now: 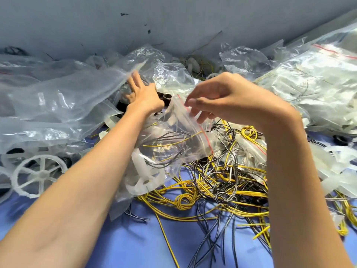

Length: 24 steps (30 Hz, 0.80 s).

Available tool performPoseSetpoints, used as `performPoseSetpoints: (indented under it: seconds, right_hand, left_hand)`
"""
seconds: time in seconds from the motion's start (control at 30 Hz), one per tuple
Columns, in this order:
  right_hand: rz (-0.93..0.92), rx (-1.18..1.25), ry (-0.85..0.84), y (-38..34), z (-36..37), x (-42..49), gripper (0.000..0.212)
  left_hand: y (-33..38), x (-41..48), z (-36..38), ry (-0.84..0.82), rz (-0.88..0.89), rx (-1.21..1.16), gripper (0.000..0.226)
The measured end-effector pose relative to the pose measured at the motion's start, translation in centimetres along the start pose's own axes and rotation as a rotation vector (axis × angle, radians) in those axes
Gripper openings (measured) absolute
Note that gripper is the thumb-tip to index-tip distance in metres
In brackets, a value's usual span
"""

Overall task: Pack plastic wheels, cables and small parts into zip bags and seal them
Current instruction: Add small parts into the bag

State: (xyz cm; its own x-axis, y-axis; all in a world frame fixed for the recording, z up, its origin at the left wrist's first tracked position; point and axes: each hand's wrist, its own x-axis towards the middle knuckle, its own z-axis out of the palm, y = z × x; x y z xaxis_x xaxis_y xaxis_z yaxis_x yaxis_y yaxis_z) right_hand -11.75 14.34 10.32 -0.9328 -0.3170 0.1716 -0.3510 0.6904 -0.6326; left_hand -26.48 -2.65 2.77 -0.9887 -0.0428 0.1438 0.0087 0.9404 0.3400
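Note:
A clear zip bag (173,144) with a red seal line hangs in the middle, holding yellow and black cables and a white plastic part. My right hand (218,101) pinches the bag's top edge near the red strip. My left hand (143,93) reaches forward with fingers spread into the heap of plastic bags and dark parts behind the bag; what its fingertips touch is hidden. A tangle of yellow and black cables (222,186) lies on the blue table below the bag. A white spoked plastic wheel (38,174) sits at the left.
Large crumpled clear bags (58,101) cover the left side. A big zip bag of white plastic parts (318,80) fills the right. Loose white parts (336,171) lie at the right edge. A grey wall (173,22) stands behind; blue table surface (135,244) shows in front.

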Motion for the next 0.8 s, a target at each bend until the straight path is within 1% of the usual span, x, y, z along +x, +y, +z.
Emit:
performPoseSetpoints:
  seconds: [0.07,0.13,0.2,0.23,0.27,0.3,0.33,0.4,0.5,0.57,0.6,0.67,0.7,0.77,0.8]
  right_hand:
    - [0.003,-0.008,-0.002,0.0,-0.1,-0.1,0.017]
    - [0.006,-0.018,-0.006,0.0,-0.2,-0.1,0.017]
    - [0.007,-0.026,-0.009,0.0,-0.2,-0.1,0.017]
    - [0.007,-0.027,-0.01,-0.1,-0.2,0.0,0.017]
    - [0.005,-0.026,-0.012,-0.2,-0.1,0.0,0.017]
    - [0.001,-0.026,-0.015,-0.2,-0.1,0.0,0.017]
    - [-0.002,-0.028,-0.016,-0.2,-0.1,0.1,0.017]
    - [-0.001,-0.033,-0.017,-0.2,-0.1,0.1,0.018]
    - [0.013,-0.03,-0.023,0.0,-0.1,0.0,0.018]
    - [0.018,-0.028,-0.025,0.1,-0.1,0.1,0.017]
    - [0.017,-0.029,-0.028,0.1,-0.1,0.1,0.017]
    - [0.012,-0.035,-0.035,0.0,0.0,0.3,0.018]
    - [0.01,-0.038,-0.038,0.0,0.0,0.3,0.018]
    - [0.009,-0.042,-0.044,-0.1,0.1,0.3,0.018]
    - [0.009,-0.043,-0.046,-0.2,0.1,0.3,0.018]
  left_hand:
    - [-0.5,0.2,0.1,0.111,-0.023,-0.101,0.025]
    - [-0.7,-0.1,-0.2,0.349,-0.012,-0.186,0.02]
    - [-0.7,-0.4,-0.9,0.595,0.027,-0.173,0.022]
    - [-0.8,-0.4,-1.3,0.677,0.037,-0.151,0.023]
    - [-0.8,-0.3,-1.6,0.718,0.036,-0.135,0.024]
    - [-0.9,0.0,-1.7,0.711,0.03,-0.123,0.024]
    - [-1.1,0.5,-1.5,0.659,0.015,-0.118,0.022]
    - [-1.8,1.2,-0.6,0.465,-0.056,-0.133,0.023]
    - [-3.4,1.8,0.8,0.141,-0.13,-0.104,0.043]
    - [-4.0,1.8,1.2,-0.012,-0.116,-0.039,0.048]
    - [-4.1,1.8,1.1,-0.05,-0.116,-0.027,0.049]
    - [-3.9,1.3,1.1,-0.054,-0.095,-0.026,0.047]
    - [-3.7,1.0,1.0,-0.026,-0.071,-0.027,0.047]
    - [-3.3,0.7,0.9,0.097,0.019,-0.044,0.051]
    - [-3.2,0.8,0.9,0.153,0.097,-0.055,0.055]
